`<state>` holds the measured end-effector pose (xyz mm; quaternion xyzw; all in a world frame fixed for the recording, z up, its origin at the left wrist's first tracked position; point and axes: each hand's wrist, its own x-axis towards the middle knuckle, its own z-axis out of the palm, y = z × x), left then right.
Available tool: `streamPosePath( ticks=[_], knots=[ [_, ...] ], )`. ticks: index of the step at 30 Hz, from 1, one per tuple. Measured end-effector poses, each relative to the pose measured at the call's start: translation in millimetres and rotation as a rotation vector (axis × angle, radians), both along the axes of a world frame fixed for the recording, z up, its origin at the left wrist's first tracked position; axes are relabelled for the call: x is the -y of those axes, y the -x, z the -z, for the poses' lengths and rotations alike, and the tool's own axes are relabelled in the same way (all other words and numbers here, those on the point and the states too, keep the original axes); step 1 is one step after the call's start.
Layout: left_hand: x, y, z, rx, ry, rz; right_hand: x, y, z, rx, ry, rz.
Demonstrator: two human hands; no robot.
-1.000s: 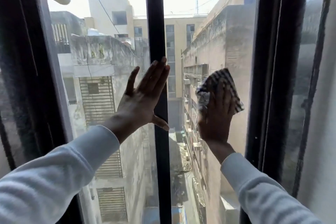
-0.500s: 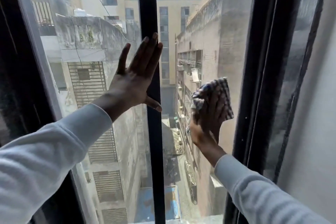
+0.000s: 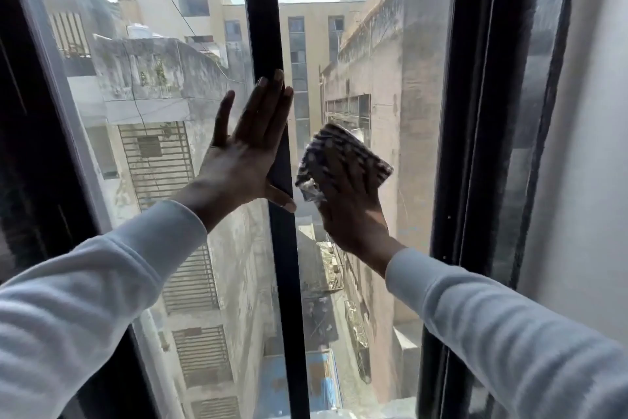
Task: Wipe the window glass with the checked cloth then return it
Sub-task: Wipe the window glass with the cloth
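The window glass [image 3: 401, 55] fills the view, split by a black centre bar [image 3: 268, 27]. My right hand [image 3: 353, 214] presses the bunched checked cloth [image 3: 343, 153] flat against the right pane, just right of the bar at mid height. The cloth is dark and white checked and shows above my fingers. My left hand [image 3: 244, 153] lies flat with fingers spread on the left pane, its fingertips and thumb resting over the centre bar. It holds nothing. Both arms wear white sleeves.
A thick black frame post [image 3: 475, 146] bounds the right pane, with a pale wall [image 3: 591, 180] beyond it. A dark frame [image 3: 30, 146] edges the left pane. Buildings and a narrow alley lie far below outside.
My right hand has slid the cloth to the left across the right pane, toward the centre bar. My left hand stays pressed in the same spot. The view has shifted slightly.
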<state>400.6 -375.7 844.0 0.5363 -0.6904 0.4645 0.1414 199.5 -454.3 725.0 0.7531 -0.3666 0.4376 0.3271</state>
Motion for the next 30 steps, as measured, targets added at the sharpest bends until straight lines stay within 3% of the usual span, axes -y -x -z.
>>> streamPosePath(
  ticks=[2,4,6,8,10,11,13,14,20,22,25,28,30],
  knots=[
    [-0.5,1.0,0.6,-0.002,-0.004,0.007,18.2,7.1,-58.1,-0.107,0.120,0.026],
    [-0.9,0.3,1.1,-0.003,-0.012,-0.002,29.4,20.4,-100.4,0.131,0.092,0.085],
    [-3.9,1.8,0.7,-0.016,-0.025,-0.016,26.4,29.4,-87.1,0.432,0.038,0.184],
    [-7.3,6.5,-0.4,-0.032,-0.039,-0.031,15.3,32.5,-15.3,0.522,-0.167,0.207],
    [-12.6,11.5,-1.9,-0.047,-0.067,-0.045,-14.4,28.9,64.7,0.359,-0.525,0.066],
    [-15.3,13.1,-2.6,-0.058,-0.082,-0.049,-27.8,25.6,90.8,0.211,-0.558,0.008],
    [-18.8,13.9,-4.8,-0.077,-0.110,-0.053,-28.8,19.5,91.3,0.247,-0.504,-0.053],
    [-21.4,14.5,-5.8,-0.081,-0.123,-0.061,-34.2,17.1,72.4,0.283,-0.514,-0.164],
    [-38.7,25.0,-10.8,-0.177,-0.164,-0.026,-82.0,35.4,-3.3,0.823,-1.072,-0.850],
    [-51.0,31.9,-11.1,-0.353,-0.161,0.126,-99.7,50.4,-24.4,0.954,-1.165,-0.951],
    [-75.0,48.1,-4.3,-0.855,-0.262,0.361,-129.8,66.3,-43.6,1.150,-1.313,-1.129],
    [-112.8,64.6,18.3,-1.425,-0.732,0.392,-169.3,72.4,-49.9,1.209,-1.425,-1.322],
    [-138.9,67.7,38.7,-1.612,-1.072,0.390,-196.4,75.2,-50.0,1.211,-1.480,-1.363]
  ],
)
